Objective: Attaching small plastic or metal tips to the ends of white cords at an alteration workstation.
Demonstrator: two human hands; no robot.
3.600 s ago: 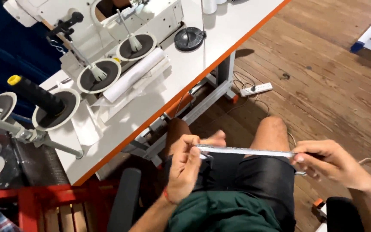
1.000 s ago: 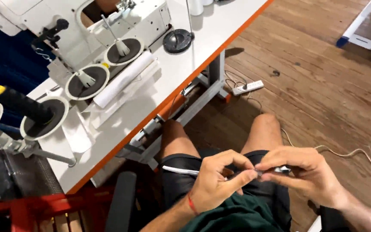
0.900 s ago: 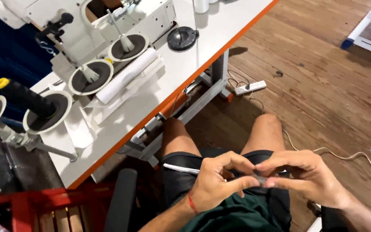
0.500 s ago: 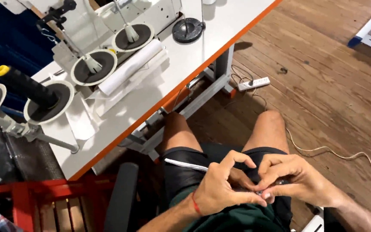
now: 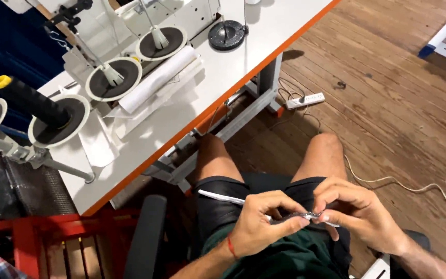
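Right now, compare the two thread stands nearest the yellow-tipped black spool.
The stand with the black spool carries a dark, yellow-capped spool lying tilted. The neighbouring stand holds only a short white cone on its thin spindle. Both are round, dark discs with pale rims on the white table.

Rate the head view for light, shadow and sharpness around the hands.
Head view: daylight falls evenly on the white table and wood floor; soft shadow lies under the table; the left hand and right hand are slightly soft, so the thin strip pinched between them shows little detail.
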